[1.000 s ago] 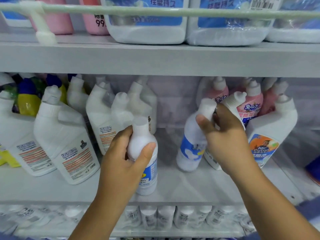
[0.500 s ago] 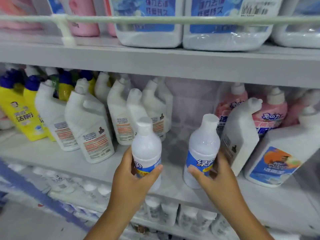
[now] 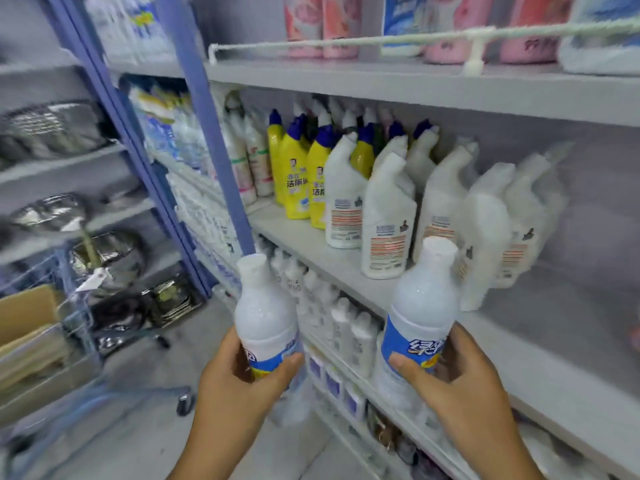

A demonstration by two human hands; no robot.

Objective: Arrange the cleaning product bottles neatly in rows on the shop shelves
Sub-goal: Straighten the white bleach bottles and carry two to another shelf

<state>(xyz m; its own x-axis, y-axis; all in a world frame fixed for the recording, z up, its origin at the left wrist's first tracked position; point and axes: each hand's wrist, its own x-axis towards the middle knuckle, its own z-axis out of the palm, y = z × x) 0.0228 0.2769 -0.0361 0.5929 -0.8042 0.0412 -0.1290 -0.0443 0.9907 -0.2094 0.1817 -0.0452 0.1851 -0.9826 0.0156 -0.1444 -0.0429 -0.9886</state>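
Gripping white bottles point(image 3: 266, 317), both hands point(image 3: 239, 386), upright.

Left hand point(image 3: 239, 386) and right hand point(image 3: 460, 382) each grip one upright white blue-labelled bottle, left bottle point(image 3: 265, 317) and right bottle point(image 3: 420, 306), held clear of the middle shelf point(image 3: 304, 237), on which white angled-neck bottles point(image 3: 388, 216) and yellow blue-capped bottles point(image 3: 294, 174) stand in rows.

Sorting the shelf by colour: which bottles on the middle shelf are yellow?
The yellow bottles with dark blue caps, at the shelf's left end. The angled-neck bottles to their right are white.
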